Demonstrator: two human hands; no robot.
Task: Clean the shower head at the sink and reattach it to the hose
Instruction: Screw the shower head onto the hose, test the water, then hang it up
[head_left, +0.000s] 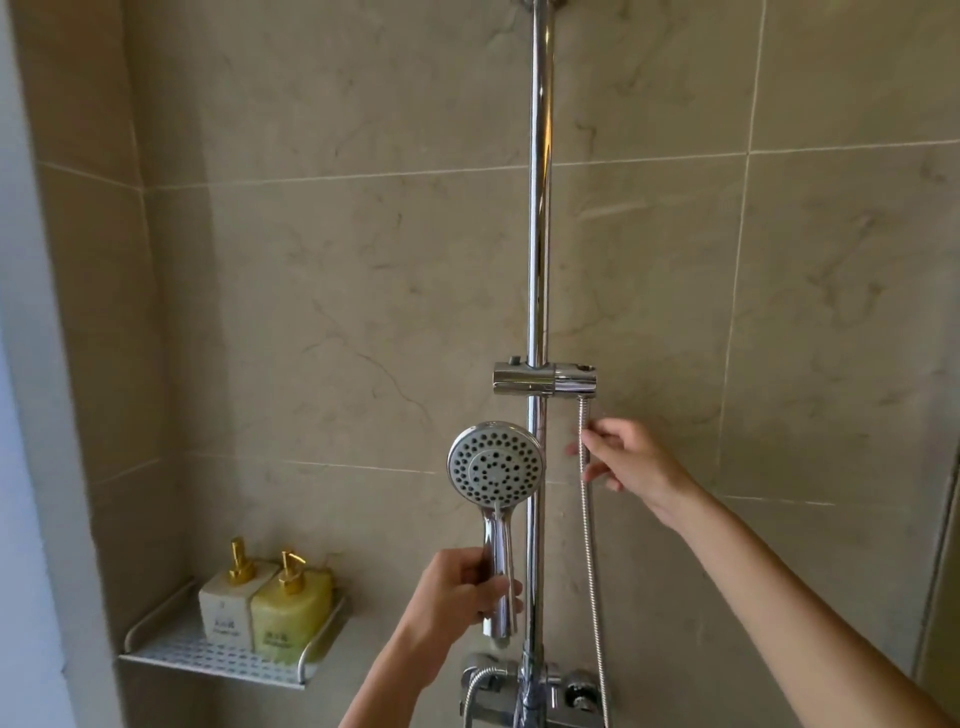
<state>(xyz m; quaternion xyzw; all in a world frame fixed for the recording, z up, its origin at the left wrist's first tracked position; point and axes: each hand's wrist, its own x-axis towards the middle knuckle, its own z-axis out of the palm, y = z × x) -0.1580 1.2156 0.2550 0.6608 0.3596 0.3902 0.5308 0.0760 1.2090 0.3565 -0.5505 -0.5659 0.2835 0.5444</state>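
Hose (589, 499) bottom cut off (right hand (626, 457) fingertips possibly behind).

Home bathroom shower, beige tiled wall (363, 260), chrome riser rail (540, 208), soap bottles (265, 603)

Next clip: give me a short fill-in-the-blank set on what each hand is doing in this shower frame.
1. The left hand grips the shower head by its ____.
2. The right hand pinches the metal ____, which hangs from the holder on the vertical rail.
3. The shelf at lower left carries ____ pump bottles.
4. The shower head's spray face points ____ the camera.

Missing words: handle; hose; two; toward
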